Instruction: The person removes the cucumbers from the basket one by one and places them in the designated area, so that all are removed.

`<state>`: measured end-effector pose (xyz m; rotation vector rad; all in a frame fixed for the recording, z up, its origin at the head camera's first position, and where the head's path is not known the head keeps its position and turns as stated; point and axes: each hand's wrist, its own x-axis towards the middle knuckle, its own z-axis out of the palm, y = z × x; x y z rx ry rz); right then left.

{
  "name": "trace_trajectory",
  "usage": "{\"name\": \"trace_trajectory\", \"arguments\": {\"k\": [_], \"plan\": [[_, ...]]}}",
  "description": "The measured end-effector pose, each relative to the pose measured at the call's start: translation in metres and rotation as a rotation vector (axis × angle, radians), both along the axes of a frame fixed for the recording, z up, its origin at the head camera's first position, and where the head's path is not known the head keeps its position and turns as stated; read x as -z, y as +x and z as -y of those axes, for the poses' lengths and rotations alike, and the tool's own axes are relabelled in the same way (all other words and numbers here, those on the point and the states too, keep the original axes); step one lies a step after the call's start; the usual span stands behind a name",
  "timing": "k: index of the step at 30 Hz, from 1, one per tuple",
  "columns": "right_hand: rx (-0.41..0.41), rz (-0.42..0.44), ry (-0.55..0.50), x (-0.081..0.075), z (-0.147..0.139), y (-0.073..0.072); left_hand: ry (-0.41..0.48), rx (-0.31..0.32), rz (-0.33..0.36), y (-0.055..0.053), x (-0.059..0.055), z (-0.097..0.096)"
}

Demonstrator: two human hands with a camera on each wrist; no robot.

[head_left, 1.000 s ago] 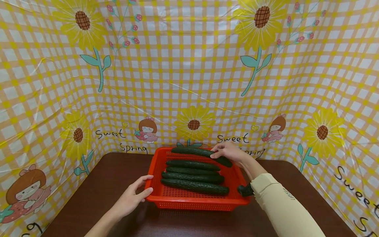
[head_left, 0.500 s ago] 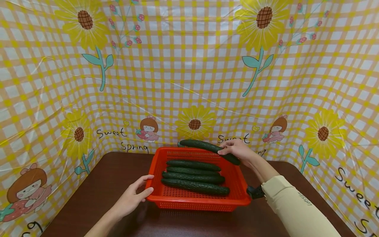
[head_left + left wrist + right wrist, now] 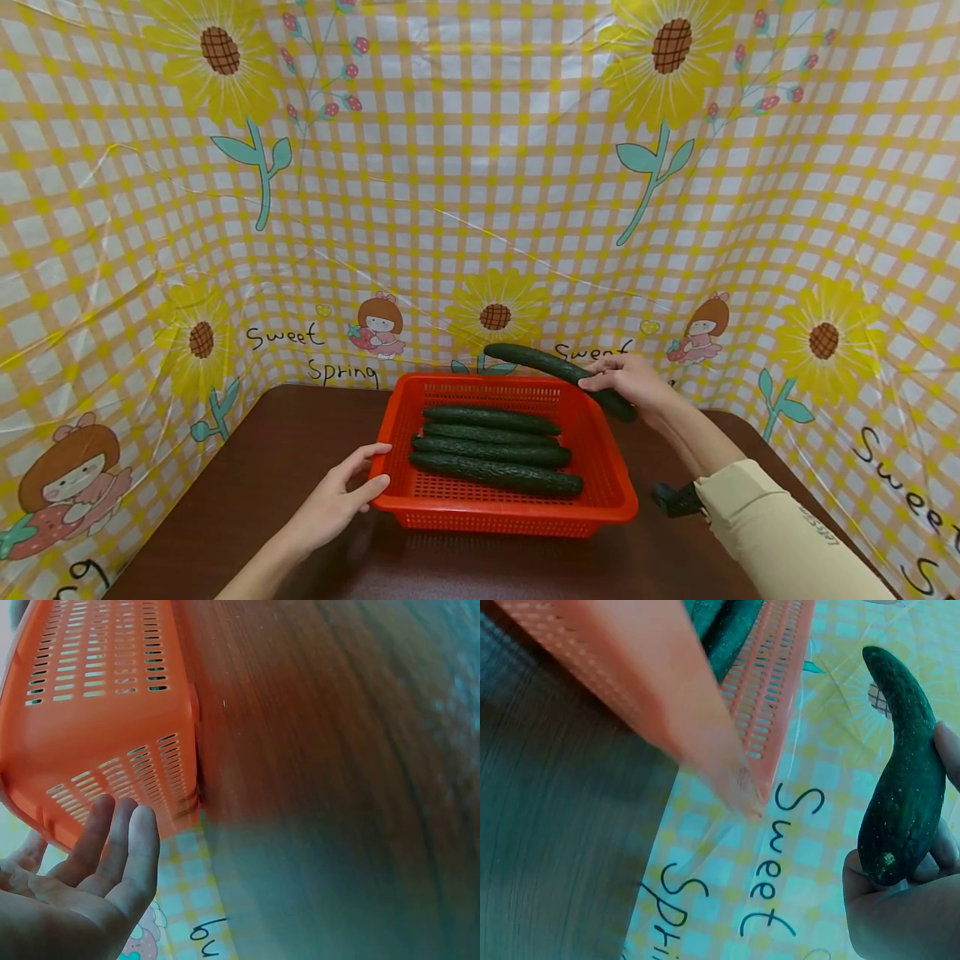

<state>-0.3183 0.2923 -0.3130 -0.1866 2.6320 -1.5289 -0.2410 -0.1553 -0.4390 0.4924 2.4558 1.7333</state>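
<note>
My right hand grips a dark green cucumber near its right end. The cucumber slants down to the right, above the back right corner of a red plastic basket. The right wrist view shows the same cucumber end-on, with fingers and thumb around its lower part. Several more cucumbers lie side by side in the basket, running left to right. At the basket's left rim, my left hand touches with thumb and index fingertips. In the left wrist view its other fingers are loosely extended beside the slotted wall.
A dark brown wooden table carries the basket. Checked cloth with sunflowers and lettering hangs behind the table and on both sides. A black object sits beside the right wrist.
My right hand has lifted the cucumber up from the basket's back part and carried it to the right. The left hand and the other cucumbers have stayed in place.
</note>
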Motion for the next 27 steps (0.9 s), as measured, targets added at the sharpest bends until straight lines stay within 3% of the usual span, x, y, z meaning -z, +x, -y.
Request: {"name": "trace_trajectory", "arguments": {"k": [12, 16, 27], "plan": [[0.104, -0.041, 0.008, 0.005, -0.038, 0.011, 0.024, 0.039, -0.040, 0.001, -0.002, 0.001], [0.103, -0.008, -0.036, 0.007, -0.050, 0.015, 0.031, 0.044, -0.045, 0.002, -0.003, 0.001], [0.201, 0.012, -0.073, 0.013, -0.079, 0.021, 0.024, 0.031, -0.030, -0.001, 0.001, 0.001]]}}
